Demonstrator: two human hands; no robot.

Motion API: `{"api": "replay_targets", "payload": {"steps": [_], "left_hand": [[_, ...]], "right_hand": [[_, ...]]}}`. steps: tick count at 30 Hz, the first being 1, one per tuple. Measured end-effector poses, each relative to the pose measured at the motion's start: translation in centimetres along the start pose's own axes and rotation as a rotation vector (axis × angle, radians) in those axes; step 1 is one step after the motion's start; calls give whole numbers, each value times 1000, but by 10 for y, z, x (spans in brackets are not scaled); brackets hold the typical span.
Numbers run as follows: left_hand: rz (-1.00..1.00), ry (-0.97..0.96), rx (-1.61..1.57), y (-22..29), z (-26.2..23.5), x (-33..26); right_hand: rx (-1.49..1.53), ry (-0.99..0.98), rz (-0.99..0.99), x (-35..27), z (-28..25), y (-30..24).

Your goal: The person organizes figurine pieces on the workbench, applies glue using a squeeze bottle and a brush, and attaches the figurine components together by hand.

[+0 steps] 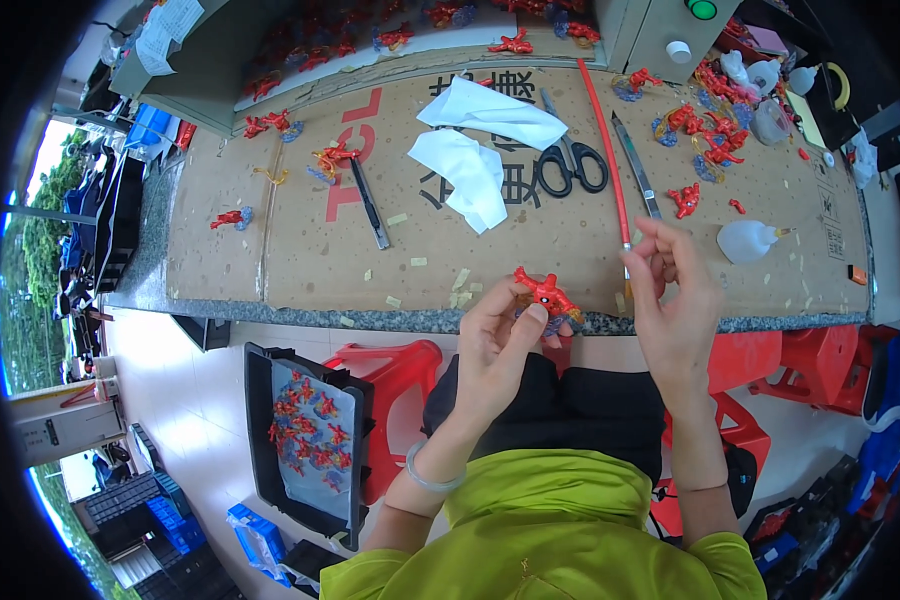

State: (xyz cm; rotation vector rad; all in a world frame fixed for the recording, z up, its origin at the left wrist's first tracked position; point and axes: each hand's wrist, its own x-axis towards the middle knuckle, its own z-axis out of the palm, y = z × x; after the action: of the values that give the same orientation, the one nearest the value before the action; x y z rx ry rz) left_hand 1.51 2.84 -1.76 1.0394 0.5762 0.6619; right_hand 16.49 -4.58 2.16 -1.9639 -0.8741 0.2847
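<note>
My left hand (498, 335) pinches a small red and blue toy figure (546, 295) just over the front edge of the workbench (300, 250). My right hand (673, 290) is raised beside it, fingers curled around the lower end of a thin red-handled brush (607, 150) whose handle runs away across the bench. The two hands are a short gap apart, the figure between them.
On the cardboard-covered bench lie white cloths (475, 150), black scissors (568, 160), a craft knife (370, 205), a white squeeze bottle (748, 240) and several red figures (705, 135). A black tray of figures (310, 435) rests beside a red stool (395, 385) at lower left.
</note>
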Motion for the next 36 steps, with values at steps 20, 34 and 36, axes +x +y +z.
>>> {"api": "replay_targets", "payload": {"steps": [20,34,36], "left_hand": [[-121,-5,147,14,3,-6],[52,-12,299,0,4,-14],[117,16,472,1,5,-10]], "right_hand": [[827,-227,77,-3,-4,-13],[551,-63,-172,-10,-12,4],[735,-83,-77,-13,-14,-4]]}}
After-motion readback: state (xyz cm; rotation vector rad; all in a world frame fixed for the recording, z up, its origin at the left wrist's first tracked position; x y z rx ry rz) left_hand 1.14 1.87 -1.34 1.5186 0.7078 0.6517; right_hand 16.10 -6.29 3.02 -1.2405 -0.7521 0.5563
